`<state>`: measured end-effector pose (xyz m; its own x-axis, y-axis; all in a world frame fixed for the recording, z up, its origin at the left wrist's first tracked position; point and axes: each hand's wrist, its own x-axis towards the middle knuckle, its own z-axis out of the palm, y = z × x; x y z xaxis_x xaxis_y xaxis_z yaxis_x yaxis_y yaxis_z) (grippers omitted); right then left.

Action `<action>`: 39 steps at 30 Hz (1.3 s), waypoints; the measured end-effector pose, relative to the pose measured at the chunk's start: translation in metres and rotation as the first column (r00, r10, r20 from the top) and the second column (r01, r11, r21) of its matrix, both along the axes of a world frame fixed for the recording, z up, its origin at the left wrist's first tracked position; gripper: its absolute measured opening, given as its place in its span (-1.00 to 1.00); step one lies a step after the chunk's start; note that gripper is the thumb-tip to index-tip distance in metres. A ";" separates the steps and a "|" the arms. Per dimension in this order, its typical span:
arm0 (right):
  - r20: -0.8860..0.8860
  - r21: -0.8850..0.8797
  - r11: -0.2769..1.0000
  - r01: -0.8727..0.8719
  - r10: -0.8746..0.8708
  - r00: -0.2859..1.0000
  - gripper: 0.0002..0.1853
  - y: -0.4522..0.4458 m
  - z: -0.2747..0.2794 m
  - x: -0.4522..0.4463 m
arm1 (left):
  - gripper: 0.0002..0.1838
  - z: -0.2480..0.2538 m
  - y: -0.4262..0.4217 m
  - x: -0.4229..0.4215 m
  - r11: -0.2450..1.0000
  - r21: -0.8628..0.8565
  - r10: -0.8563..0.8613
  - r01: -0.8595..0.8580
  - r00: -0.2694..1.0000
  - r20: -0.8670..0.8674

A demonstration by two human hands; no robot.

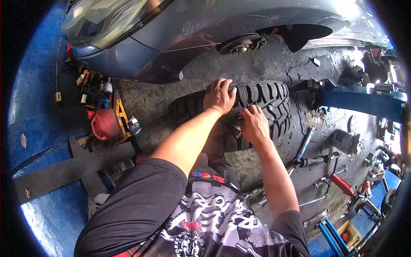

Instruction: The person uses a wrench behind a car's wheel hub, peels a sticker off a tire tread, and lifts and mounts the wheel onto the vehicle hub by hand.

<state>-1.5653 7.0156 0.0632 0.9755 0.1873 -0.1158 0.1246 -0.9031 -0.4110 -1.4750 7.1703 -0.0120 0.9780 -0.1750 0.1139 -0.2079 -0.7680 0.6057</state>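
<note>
A black tire [274,96] with chunky tread blocks stands on the floor in front of me. My left hand [220,97] rests on top of its tread, fingers stretched out and thumb apart. Nearer to me, my right hand [255,125] is at the tread with its fingers curled in. Something small and dark seems to be at those fingertips, but I cannot make out what it is. Beyond the tire is a grey car [171,25], its wheel off and the brake disc [242,44] exposed.
A blue lift arm [364,103] reaches in from the right. A red container [105,124] and clutter lie to the left, by a dark metal beam [72,171]. A red-handled tool [341,185], a metal cylinder [344,141] and several bars lie on the floor at right.
</note>
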 end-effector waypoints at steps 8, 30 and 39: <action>0.001 -0.026 0.998 -0.062 0.062 0.998 -0.71 0.001 0.006 0.014 | -0.63 0.001 0.000 0.000 1.000 0.009 -0.001 0.001 1.000 -0.020; 0.019 0.028 0.987 -0.158 0.157 0.987 -0.82 -0.006 -0.008 0.021 | -0.64 -0.005 -0.001 0.001 1.000 0.010 -0.010 0.009 1.000 0.016; 0.010 0.140 0.987 0.081 -0.083 0.997 -0.74 -0.047 0.014 -0.074 | -0.63 0.000 0.000 0.000 0.999 0.025 -0.021 0.021 1.000 0.000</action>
<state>-1.6393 6.9690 0.0771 0.9896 0.1201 -0.0788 0.0602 -0.8446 -0.5320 -1.4749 7.1700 -0.0117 0.9741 -0.1979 0.1092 -0.2239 -0.7788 0.5860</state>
